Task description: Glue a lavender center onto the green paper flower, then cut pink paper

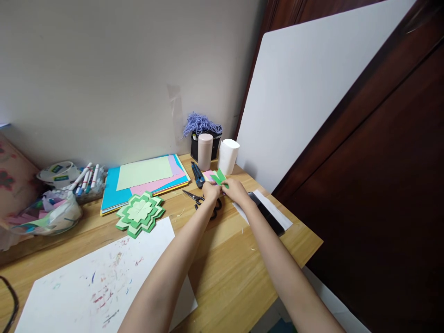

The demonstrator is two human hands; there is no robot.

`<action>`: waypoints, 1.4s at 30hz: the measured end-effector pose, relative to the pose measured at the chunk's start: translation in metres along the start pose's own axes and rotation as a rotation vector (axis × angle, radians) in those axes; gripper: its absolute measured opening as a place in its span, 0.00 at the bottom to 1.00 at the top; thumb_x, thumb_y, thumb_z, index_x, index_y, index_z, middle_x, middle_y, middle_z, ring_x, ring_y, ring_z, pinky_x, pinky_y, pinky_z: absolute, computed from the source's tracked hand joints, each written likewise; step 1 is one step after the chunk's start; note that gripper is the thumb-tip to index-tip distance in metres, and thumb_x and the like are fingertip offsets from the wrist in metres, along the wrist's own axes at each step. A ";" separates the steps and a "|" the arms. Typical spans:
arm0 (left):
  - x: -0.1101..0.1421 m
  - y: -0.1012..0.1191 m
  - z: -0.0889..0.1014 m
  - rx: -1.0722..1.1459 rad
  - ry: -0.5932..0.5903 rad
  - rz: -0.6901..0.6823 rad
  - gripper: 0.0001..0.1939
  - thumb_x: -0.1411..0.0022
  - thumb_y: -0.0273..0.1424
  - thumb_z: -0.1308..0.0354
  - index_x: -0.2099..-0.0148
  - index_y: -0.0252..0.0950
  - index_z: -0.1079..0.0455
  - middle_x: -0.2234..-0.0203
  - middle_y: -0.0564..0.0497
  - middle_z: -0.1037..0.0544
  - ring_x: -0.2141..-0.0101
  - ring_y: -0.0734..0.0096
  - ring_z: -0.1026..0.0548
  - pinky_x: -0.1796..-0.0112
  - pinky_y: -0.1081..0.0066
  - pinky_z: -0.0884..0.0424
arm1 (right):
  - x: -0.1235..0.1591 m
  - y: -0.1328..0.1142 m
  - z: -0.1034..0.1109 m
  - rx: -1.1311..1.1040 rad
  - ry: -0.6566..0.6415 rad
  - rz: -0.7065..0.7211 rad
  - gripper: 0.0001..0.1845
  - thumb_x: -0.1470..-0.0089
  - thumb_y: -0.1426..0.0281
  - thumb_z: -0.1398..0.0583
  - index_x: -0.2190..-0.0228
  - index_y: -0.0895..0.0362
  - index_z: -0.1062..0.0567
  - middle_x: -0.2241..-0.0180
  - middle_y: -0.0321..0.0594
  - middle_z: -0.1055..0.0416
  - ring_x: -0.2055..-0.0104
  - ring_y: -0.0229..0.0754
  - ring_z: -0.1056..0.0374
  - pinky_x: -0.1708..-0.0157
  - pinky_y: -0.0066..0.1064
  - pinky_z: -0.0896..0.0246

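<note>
Both my arms reach out to the far side of the wooden table [236,259]. My left hand [210,190] and my right hand [234,189] are closed together on a small green paper piece [218,177], which sticks up between them. Black scissors [199,200] lie on the table just under my left hand. A pink paper scrap [208,175] lies behind the hands. A layered green paper flower [140,213] rests to the left, apart from both hands.
A stack of coloured paper sheets [145,181] lies by the wall. Behind the hands stand a blue utility knife [197,175], a pink cylinder [205,151], a white cup [228,156] and a black box of purple yarn [201,125]. Markers [86,178] sit left. A stained white sheet [104,282] lies near. A phone [266,213] lies right.
</note>
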State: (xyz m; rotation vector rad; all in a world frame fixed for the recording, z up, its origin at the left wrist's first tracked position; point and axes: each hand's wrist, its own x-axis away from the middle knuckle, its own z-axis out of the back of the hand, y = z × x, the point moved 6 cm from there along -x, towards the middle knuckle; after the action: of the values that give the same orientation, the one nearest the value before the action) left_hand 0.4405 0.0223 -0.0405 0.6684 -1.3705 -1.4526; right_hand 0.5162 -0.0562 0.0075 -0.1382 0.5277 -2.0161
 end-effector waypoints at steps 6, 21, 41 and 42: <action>0.006 0.004 0.003 -0.122 -0.019 0.077 0.11 0.41 0.33 0.47 0.58 0.32 0.33 0.61 0.48 0.28 0.61 0.68 0.28 0.60 0.63 0.31 | 0.005 0.001 0.004 0.071 -0.040 0.005 0.15 0.52 0.68 0.43 0.62 0.59 0.24 0.61 0.47 0.26 0.57 0.46 0.32 0.61 0.27 0.42; 0.005 0.003 0.005 -0.017 0.050 0.064 0.19 0.59 0.32 0.33 0.62 0.30 0.28 0.76 0.46 0.22 0.70 0.63 0.23 0.69 0.72 0.31 | 0.007 0.000 0.006 0.164 -0.037 -0.041 0.14 0.49 0.70 0.46 0.63 0.58 0.24 0.66 0.46 0.25 0.63 0.44 0.30 0.67 0.26 0.44; 0.025 0.027 0.053 -0.214 -0.092 -0.156 0.05 0.55 0.23 0.41 0.80 0.32 0.30 0.84 0.47 0.27 0.71 0.62 0.26 0.69 0.70 0.34 | 0.011 -0.011 -0.004 0.189 0.000 -0.031 0.16 0.46 0.67 0.48 0.58 0.56 0.26 0.58 0.47 0.29 0.58 0.46 0.32 0.62 0.30 0.41; 0.029 0.028 0.062 -0.208 -0.117 -0.164 0.03 0.55 0.23 0.41 0.79 0.32 0.30 0.85 0.48 0.28 0.74 0.63 0.26 0.70 0.71 0.34 | 0.013 -0.014 -0.005 0.181 -0.011 -0.004 0.16 0.46 0.66 0.47 0.58 0.55 0.26 0.55 0.47 0.30 0.57 0.47 0.33 0.60 0.31 0.41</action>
State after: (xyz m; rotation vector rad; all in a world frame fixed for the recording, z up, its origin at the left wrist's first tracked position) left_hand 0.3828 0.0248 0.0056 0.5790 -1.2529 -1.7615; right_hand 0.4967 -0.0602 0.0076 -0.0402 0.3364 -2.0544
